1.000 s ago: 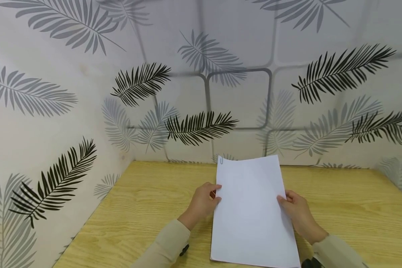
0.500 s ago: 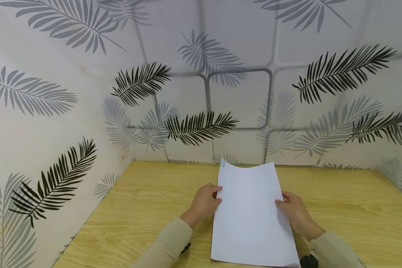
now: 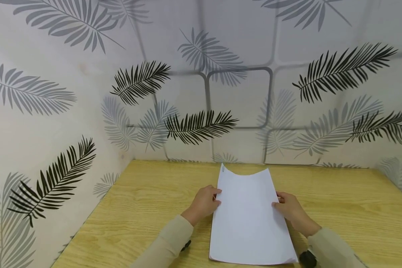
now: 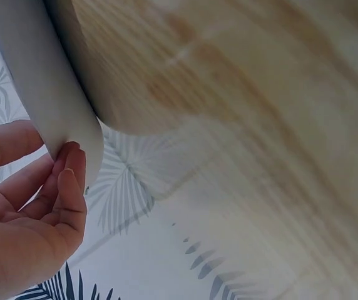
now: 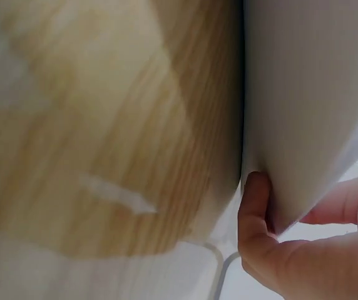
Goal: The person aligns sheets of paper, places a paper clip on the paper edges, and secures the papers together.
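Observation:
White paper sheets (image 3: 248,223) stand in the middle of the head view, far end bowed and lifted, near end low by the table. A paper clip (image 3: 223,168) sits on their far left corner. My left hand (image 3: 202,203) pinches the left edge between thumb and fingers, while my right hand (image 3: 293,212) pinches the right edge. In the left wrist view, fingertips (image 4: 69,153) press the underside of the paper (image 4: 32,75). The right wrist view has a curled finger (image 5: 257,190) under the paper (image 5: 304,94), thumb on the other face.
A wood-grain table (image 3: 147,193) extends to both sides of the sheets. Behind it stands a wall (image 3: 241,96) with a leaf and grid pattern. Dark wrist devices (image 3: 308,258) show by the sleeves.
The paper's far end has come lower and nearer, its top edge bowing into a deeper curve. My right hand has moved slightly left; both hands keep their hold.

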Tool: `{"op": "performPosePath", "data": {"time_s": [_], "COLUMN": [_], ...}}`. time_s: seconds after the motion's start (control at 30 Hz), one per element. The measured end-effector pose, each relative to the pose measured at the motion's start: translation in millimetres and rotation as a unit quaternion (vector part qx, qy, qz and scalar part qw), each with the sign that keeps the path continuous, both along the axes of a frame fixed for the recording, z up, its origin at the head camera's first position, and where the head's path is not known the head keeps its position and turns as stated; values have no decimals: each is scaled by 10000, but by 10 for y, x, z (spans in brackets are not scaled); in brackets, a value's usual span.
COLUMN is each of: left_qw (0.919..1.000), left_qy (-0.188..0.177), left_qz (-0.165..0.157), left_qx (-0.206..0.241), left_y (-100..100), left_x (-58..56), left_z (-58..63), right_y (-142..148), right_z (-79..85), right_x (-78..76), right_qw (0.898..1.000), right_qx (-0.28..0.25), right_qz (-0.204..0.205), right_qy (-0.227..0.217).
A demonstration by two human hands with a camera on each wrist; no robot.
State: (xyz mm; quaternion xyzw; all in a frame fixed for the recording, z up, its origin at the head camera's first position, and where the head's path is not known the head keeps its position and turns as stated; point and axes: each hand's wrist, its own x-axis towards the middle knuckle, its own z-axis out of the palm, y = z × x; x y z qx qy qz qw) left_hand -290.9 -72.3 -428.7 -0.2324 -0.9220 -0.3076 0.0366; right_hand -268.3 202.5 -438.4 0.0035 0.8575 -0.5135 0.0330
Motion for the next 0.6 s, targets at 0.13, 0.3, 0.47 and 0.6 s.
{"op": "performPosePath", "data": {"time_s": [0.13, 0.3, 0.47, 0.6], "left_qw": [9997, 9982, 9954, 9938], "left_qy": [56, -23, -109, -203], "left_qz": [113, 252, 258, 232], "left_qx": [-214, -537, -913, -1070], "left_y": [-1, -1, -2, 3], "left_x": [-11, -29, -52, -67], "left_z": [-4, -3, -5, -10], "right_y": [2, 24, 24, 7], "right_z": [-2, -1, -4, -17], "right_x": [9, 15, 28, 32], "right_qw": [9994, 9953, 9836, 9690], "right_qx": [299, 807, 1454, 2009], "right_qz": [69, 270, 508, 737], "right_qy": [128, 461, 941, 1233]}}
